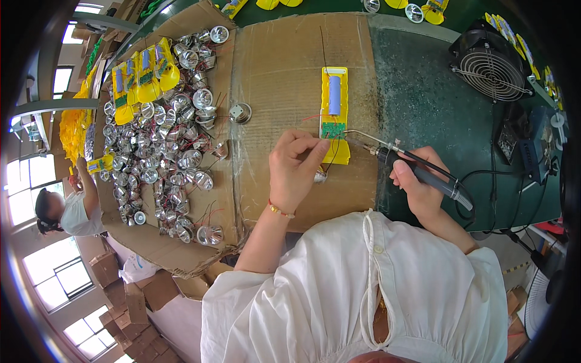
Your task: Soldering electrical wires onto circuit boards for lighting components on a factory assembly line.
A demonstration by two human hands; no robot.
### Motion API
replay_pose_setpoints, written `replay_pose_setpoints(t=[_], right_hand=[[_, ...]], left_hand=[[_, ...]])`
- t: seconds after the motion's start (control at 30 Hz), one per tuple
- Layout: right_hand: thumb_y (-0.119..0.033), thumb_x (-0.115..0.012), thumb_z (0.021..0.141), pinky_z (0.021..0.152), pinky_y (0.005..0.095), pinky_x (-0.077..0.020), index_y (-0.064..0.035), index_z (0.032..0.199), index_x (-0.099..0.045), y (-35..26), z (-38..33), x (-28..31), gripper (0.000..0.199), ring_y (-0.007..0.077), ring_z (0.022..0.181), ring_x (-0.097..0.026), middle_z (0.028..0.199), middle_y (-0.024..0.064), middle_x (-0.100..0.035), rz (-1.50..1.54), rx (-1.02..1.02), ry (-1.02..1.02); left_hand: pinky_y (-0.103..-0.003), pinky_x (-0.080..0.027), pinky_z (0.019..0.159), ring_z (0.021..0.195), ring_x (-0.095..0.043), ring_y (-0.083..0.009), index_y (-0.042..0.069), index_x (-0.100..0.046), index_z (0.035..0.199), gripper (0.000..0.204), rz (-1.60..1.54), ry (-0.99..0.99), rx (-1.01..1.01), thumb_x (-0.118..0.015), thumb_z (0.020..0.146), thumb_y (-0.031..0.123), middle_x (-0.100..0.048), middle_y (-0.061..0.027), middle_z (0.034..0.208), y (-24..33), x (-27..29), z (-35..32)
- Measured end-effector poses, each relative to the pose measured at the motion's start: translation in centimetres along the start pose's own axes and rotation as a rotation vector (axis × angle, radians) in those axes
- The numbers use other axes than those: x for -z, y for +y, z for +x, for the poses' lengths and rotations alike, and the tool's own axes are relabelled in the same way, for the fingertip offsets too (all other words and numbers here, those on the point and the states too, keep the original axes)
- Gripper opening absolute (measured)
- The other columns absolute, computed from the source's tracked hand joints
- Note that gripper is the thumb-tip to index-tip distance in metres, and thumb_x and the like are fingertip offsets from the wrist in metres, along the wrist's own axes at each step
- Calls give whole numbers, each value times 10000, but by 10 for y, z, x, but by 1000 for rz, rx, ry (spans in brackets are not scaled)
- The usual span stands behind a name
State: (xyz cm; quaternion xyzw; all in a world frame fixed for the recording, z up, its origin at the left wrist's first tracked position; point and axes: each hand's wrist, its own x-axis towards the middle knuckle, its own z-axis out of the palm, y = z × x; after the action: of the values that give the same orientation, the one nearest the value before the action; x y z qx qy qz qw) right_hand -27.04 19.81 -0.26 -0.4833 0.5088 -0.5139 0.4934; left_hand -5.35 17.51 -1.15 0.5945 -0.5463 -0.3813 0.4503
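On the cardboard lies a yellow plastic casing with a purple cylindrical battery and a small green circuit board. Thin red and dark wires come off it. My left hand pinches at the board's lower left edge; what its fingertips hold is too small to make out. A small silver reflector cup shows partly beside that hand, below the casing. My right hand grips a soldering iron by its dark handle. The iron's tip and a thin curved metal tube reach the right side of the board.
Many silver reflector cups fill a cardboard tray at left, with several yellow casings on top. One lone reflector sits nearer the middle. A black fan stands far right, above cables and a blue box. Another person works at far left.
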Motion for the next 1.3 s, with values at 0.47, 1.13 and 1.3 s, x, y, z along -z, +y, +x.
replay_pose_setpoints(t=[0.47,1.13,1.3], right_hand=[[-56,-652,764,493,205,-441,18,815,-542,1,4,-6,141,78,548,-554,624,53,-587,-54,59,-21],[-74,-578,818,465,196,-413,12,870,-505,9,8,34,124,98,526,-530,642,86,-572,108,-48,141],[-58,-575,812,465,195,-412,11,858,-508,12,10,48,107,98,527,-531,642,82,-570,96,-69,160]], left_hand=[[-247,-435,523,564,-534,-135,5,-661,727,86,238,-82,2,-660,718,90,-533,-64,736,9,-2,7],[-232,-468,556,645,-614,-157,-8,-659,782,133,199,-74,12,-679,711,103,-611,-104,830,28,8,4],[-221,-444,496,541,-550,-54,-7,-653,752,113,466,-303,79,-592,753,88,-586,-59,547,23,14,23]])
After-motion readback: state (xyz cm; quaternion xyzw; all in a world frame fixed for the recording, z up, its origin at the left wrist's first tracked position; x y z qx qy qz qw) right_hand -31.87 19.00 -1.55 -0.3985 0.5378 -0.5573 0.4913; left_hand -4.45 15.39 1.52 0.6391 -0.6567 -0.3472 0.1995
